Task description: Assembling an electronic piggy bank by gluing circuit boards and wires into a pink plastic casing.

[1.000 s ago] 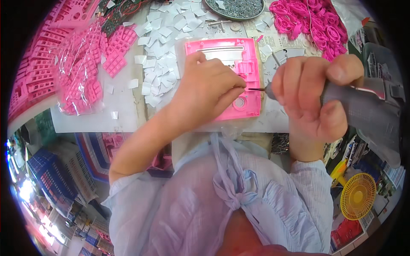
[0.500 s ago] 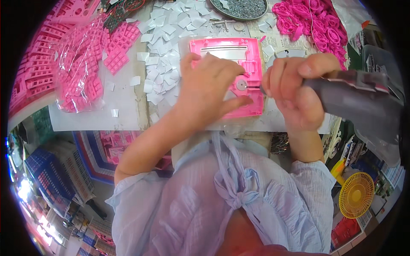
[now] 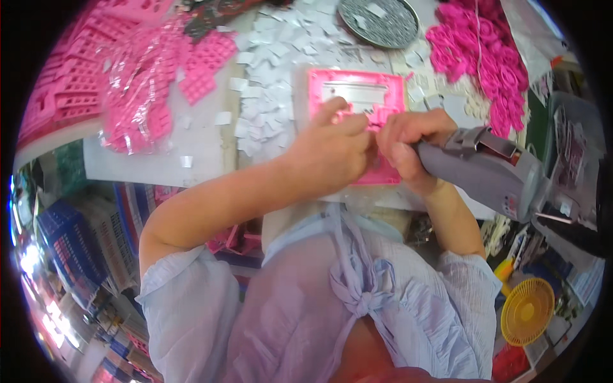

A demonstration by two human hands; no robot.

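Note:
A pink plastic case [image 3: 387,175] lies open on the table in front of me, with a silvery slotted panel [image 3: 357,91] in its far part. My right hand [image 3: 412,143] grips a grey electric screwdriver [image 3: 488,167], held nearly level with its front end toward the case. Over the case, my left hand [image 3: 332,150] has thumb and fingers drawn together close to the screwdriver's front, one finger sticking out toward the panel. Whatever they pinch is hidden, and so is the bit's tip.
Small white squares [image 3: 265,96] are scattered left of the case. Beyond it stands a round dish of small metal screws [image 3: 380,29]. Magenta coiled cords [image 3: 472,60] lie at far right. Bagged pink parts [image 3: 137,96] are piled on the left. A yellow round basket [image 3: 528,311] sits low right.
My left hand has gone from spread fingers over the case to fingers gathered beside the screwdriver's front. The screwdriver's body has swung nearer to me. The whole view has shifted slightly.

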